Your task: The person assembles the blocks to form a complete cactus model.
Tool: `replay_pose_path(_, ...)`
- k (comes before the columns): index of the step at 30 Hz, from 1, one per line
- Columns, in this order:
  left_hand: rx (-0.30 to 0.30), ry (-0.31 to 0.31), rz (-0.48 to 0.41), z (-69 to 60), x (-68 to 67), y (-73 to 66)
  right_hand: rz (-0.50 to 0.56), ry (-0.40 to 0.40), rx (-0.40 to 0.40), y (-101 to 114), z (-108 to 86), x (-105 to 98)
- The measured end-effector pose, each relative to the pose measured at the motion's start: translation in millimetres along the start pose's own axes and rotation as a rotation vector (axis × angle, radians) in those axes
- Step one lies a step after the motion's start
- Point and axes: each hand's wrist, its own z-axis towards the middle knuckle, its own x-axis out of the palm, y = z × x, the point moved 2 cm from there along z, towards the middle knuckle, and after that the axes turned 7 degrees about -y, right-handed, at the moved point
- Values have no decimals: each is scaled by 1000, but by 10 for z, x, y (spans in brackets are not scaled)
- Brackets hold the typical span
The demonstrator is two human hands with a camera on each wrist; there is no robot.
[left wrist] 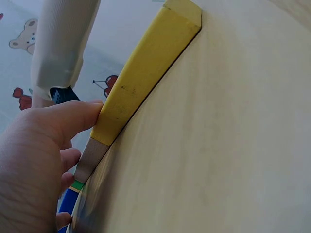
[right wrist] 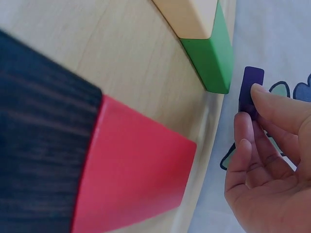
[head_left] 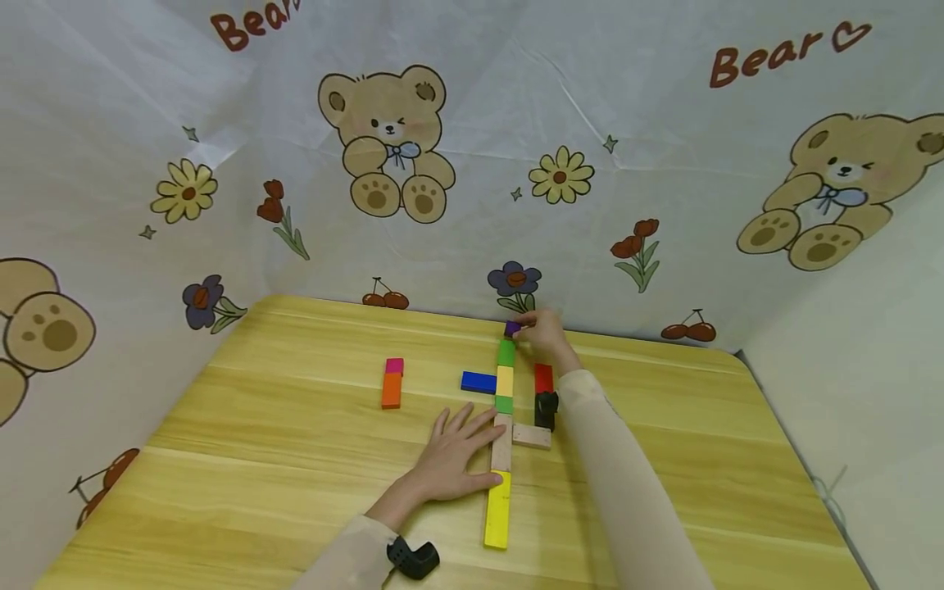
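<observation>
My right hand [head_left: 544,332] pinches a small purple block [right wrist: 251,90] between thumb and fingers at the table's far edge. In the right wrist view a gap separates it from the green block [right wrist: 214,63] at the row's far end. My left hand [head_left: 450,463] lies with fingers spread along the row's left side. Its thumb touches the long yellow block [head_left: 497,516], and its fingertips reach the plain wooden block [head_left: 501,455]. Between the wooden block and the far green block lie a short green block [head_left: 504,405] and a cream block [head_left: 505,381].
A blue block [head_left: 478,382] meets the row from the left, a plain wooden block [head_left: 532,436] from the right. Red [head_left: 543,377] and black [head_left: 544,419] blocks stand end to end at right. Pink [head_left: 394,366] and orange [head_left: 392,392] blocks lie at left. A bear-print cloth [head_left: 472,246] hangs behind.
</observation>
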Motion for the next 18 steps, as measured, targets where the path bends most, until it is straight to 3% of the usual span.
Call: replay_pose_path(18,7,-10,11,3,-30,-33,-65,33,61,-31,54,82)
